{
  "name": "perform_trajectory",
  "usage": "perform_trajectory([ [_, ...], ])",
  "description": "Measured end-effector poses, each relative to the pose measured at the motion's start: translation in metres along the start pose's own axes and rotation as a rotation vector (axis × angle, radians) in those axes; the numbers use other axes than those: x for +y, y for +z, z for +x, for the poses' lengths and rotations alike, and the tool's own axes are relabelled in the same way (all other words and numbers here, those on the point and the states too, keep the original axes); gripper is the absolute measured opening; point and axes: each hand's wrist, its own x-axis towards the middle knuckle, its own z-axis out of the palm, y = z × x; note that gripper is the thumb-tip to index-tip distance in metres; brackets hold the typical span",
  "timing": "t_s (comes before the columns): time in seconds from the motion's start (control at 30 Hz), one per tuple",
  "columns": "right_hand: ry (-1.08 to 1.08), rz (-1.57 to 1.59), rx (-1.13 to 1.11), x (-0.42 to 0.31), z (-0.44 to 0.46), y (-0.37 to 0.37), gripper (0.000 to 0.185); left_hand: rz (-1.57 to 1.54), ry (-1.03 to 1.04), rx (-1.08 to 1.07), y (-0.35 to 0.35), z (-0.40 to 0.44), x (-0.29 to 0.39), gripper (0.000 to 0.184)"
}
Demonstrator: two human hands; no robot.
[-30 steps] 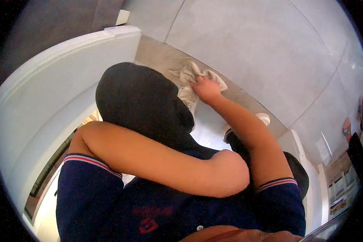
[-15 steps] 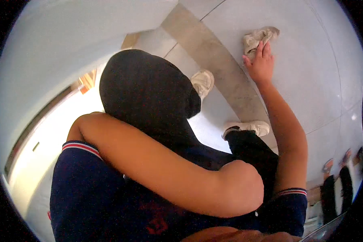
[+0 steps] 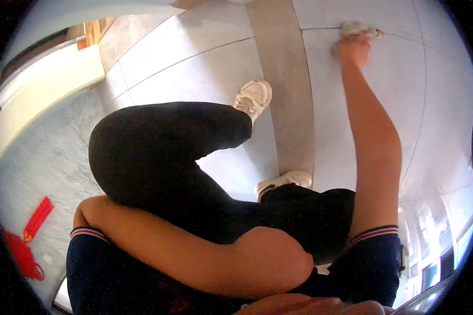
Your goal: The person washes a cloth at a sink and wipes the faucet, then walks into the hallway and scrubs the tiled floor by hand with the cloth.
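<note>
Far out at the upper right, my right hand [image 3: 355, 50] presses a crumpled whitish-beige cloth [image 3: 358, 29] against the pale tiled floor [image 3: 373, 94]. Motion smears its fingers, but they are closed over the cloth. My left arm [image 3: 168, 236] lies folded across my body, beside my bent leg in black trousers [image 3: 163, 147]. The end of that arm is rounded, and the left fingers cannot be made out. Some skin with finger-like folds shows at the bottom edge; I cannot tell which part it belongs to.
My two whitish shoes [image 3: 253, 100] stand by a brown-grey floor strip [image 3: 278, 68]. A red tasselled ornament [image 3: 37, 220] appears at the lower left. Beyond a pale ledge [image 3: 73, 81] are wooden parts [image 3: 92, 34]. Bright reflections and vertical shapes lie at the right.
The view has turned, bringing the red ornament into sight. My right hand has moved farther out with the cloth, its fingers now curled over it. The people's legs at the right are gone from view.
</note>
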Motion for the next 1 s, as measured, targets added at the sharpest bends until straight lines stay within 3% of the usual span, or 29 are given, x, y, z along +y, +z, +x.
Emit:
perform_trajectory([
  [0.03,0.036,0.091,-0.16,-0.026,-0.006,0.004,0.038,-0.015,0.002,0.039,0.001,-0.002,-0.003,0.018],
  [0.1,-0.405,-0.055,-0.131,-0.044,-0.046,0.064,0.038,0.018,-0.046,0.078,0.001,-0.009,0.0,0.018],
  [0.13,-0.463,-0.232,-0.321,-0.075,-0.084,0.055,0.038,0.043,-0.066,0.097,0.005,-0.011,-0.001,0.018],
  [0.2,-0.883,-0.327,-0.158,-0.06,-0.135,0.09,0.038,0.056,-0.054,0.126,0.006,-0.002,0.001,0.017],
  [0.27,-1.007,-0.33,-0.416,-0.047,-0.166,0.064,0.04,0.046,-0.017,0.157,0.018,0.004,0.012,0.016],
  [0.33,-1.034,-0.184,-0.344,-0.015,-0.191,0.059,0.041,0.009,0.042,0.14,0.016,0.002,0.023,0.016],
  [0.4,-0.949,-0.102,-0.45,0.017,-0.2,0.031,0.04,0.014,0.054,0.11,0.012,0.01,0.038,0.016],
  [0.43,-0.638,0.014,-0.58,0.032,-0.201,0.013,0.038,0.006,0.06,0.081,0.007,0.012,0.055,0.016],
  [0.5,-0.356,0.022,-0.618,0.066,-0.207,-0.03,0.036,0.1,0.073,0.114,0.007,0.027,0.066,0.018],
  [0.53,-0.382,-0.081,-0.546,0.071,-0.204,-0.058,0.036,0.146,0.081,0.128,-0.002,0.034,0.073,0.021],
  [0.6,-0.078,0.011,-0.538,0.068,-0.192,-0.127,0.041,0.234,-0.007,0.117,-0.036,0.042,0.101,0.027],
  [0.7,0.074,0.088,-0.513,0.058,-0.187,-0.214,0.044,0.092,-0.078,0.284,-0.041,0.078,0.086,0.029],
  [0.8,0.083,0.14,-0.456,0.026,-0.197,-0.309,0.044,-0.018,-0.169,0.433,-0.047,0.101,0.067,0.024],
  [0.87,0.034,0.059,-0.516,0.012,-0.214,-0.372,0.043,-0.018,-0.172,0.502,-0.038,0.06,0.118,0.025],
  [0.93,-0.027,0.076,-0.542,-0.001,-0.216,-0.413,0.044,0.066,-0.121,0.402,-0.033,0.022,0.15,0.028],
  [1.0,0.113,0.124,-0.806,-0.049,-0.188,-0.466,0.047,0.008,-0.257,0.295,-0.044,0.003,0.172,0.03],
])
